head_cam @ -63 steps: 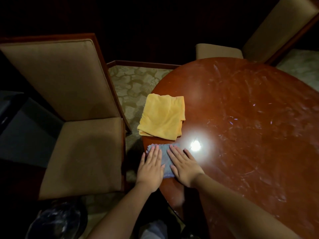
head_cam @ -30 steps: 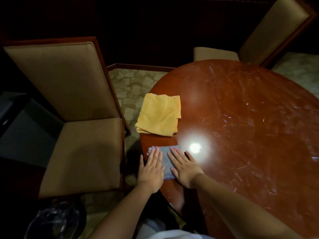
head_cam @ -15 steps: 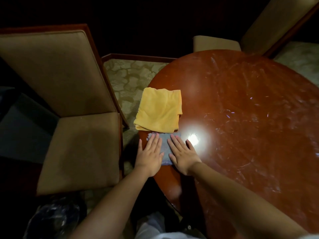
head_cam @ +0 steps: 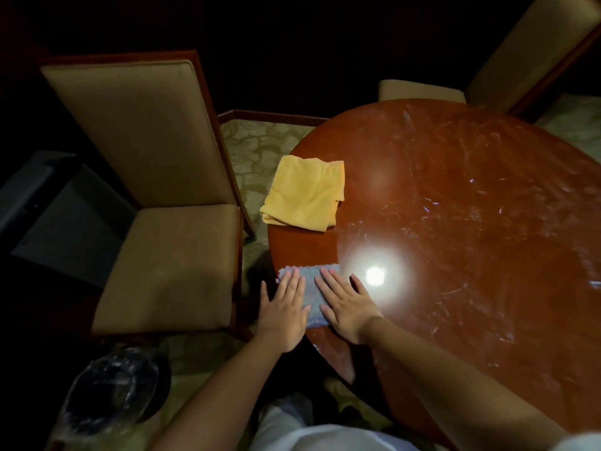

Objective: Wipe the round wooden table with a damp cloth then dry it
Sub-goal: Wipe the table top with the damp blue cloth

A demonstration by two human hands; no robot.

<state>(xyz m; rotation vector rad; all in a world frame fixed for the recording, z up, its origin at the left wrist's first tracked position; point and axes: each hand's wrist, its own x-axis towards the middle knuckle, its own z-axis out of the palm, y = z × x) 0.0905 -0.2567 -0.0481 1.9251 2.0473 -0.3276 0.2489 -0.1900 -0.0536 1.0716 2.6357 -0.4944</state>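
Note:
A round reddish wooden table (head_cam: pixel 455 222) fills the right of the view, its glossy top streaked and showing a bright light reflection. A small blue-grey cloth (head_cam: pixel 311 289) lies flat at the table's near left edge. My left hand (head_cam: pixel 283 307) presses on its left part with straight fingers, partly over the table's rim. My right hand (head_cam: pixel 346 304) lies flat on the cloth's right part, fingers spread. A folded yellow cloth (head_cam: pixel 305 193) rests on the table farther along the left edge, apart from both hands.
A beige upholstered chair (head_cam: pixel 162 222) stands close to the left of the table. A second chair (head_cam: pixel 487 70) stands at the far side. A dark bin with a clear liner (head_cam: pixel 113 392) sits on the patterned carpet at the lower left.
Both hands have stayed flat on the blue-grey cloth at about the same spot near the table's left edge. The gap between that cloth and the yellow one looks wider than half a second ago.

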